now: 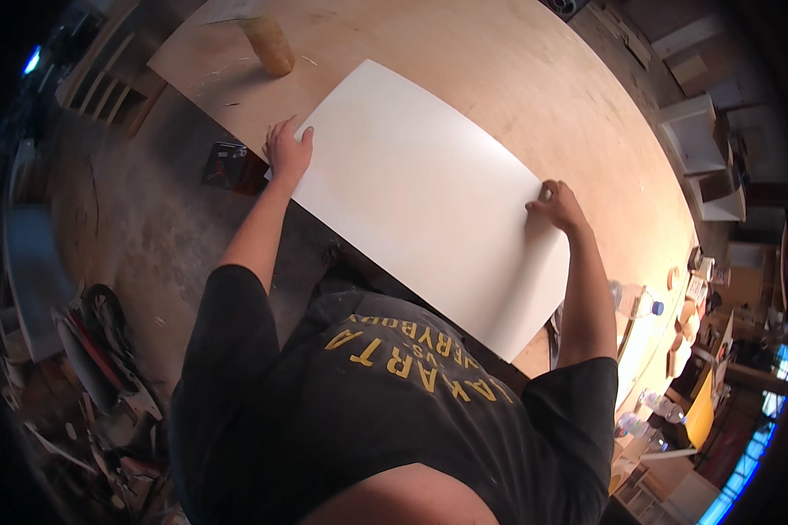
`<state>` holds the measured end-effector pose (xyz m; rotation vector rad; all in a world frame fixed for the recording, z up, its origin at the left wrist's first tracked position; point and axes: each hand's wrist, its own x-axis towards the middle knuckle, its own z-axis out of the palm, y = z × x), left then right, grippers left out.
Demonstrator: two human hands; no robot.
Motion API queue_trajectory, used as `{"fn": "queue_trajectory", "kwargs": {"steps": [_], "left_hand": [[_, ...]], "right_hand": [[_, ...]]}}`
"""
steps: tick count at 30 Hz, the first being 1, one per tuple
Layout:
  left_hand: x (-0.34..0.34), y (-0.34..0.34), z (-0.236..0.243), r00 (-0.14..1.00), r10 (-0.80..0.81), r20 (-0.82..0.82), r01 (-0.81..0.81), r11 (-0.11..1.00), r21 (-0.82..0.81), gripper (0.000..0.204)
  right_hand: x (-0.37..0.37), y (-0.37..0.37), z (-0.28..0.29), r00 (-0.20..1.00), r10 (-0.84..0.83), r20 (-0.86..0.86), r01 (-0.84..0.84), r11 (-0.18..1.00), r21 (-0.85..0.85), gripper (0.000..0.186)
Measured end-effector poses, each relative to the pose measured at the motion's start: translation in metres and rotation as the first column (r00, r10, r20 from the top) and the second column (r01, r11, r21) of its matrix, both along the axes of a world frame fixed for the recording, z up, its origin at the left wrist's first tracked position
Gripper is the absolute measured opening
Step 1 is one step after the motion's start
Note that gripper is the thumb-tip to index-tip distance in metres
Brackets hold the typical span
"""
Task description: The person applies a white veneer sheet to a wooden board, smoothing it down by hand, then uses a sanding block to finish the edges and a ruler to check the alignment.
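Observation:
A large white rectangular sheet (420,192) lies at a slant over the near part of a wooden worktable (499,61), its near edge close to my body. At its left end my left hand (289,150) is closed on the edge, thumb on top and fingers on the outer side. My right hand (559,207) grips the far right edge with thumb and fingers, casting a shadow on the white surface. Whether the sheet rests flat on the table under its whole length is hidden.
An amber cylindrical container (270,45) stands at the table's far left. Plastic bottles (643,302) and rolls of tape (673,278) sit along the right. A dark box (228,164) is below the table's left edge. Wooden cabinet parts (700,131) line the far right.

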<state>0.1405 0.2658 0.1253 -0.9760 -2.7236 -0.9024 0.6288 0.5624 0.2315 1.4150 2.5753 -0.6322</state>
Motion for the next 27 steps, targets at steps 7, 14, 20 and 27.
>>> {"fn": "queue_trajectory", "kwargs": {"steps": [7,14,20,27], "left_hand": [[-0.050,0.028,-0.012,0.870,-0.069,0.489,0.085,0.996,-0.011,0.038],[-0.048,0.032,-0.022,0.914,-0.042,0.404,0.059,0.998,-0.029,0.033],[-0.047,0.030,-0.021,0.913,-0.044,0.405,0.048,0.999,0.000,0.033],[-0.036,0.032,-0.017,0.955,-0.062,0.289,0.072,0.997,-0.023,0.035]], "right_hand": [[-0.006,0.005,-0.007,0.999,0.004,0.051,-0.001,0.998,-0.067,0.060],[-0.012,0.003,-0.006,0.997,-0.017,0.074,0.025,0.995,-0.101,0.062],[-0.020,0.000,-0.002,0.997,-0.027,0.078,0.035,0.994,-0.103,0.059],[-0.009,0.006,-0.018,0.999,-0.023,0.041,0.025,0.998,-0.066,0.055]]}}
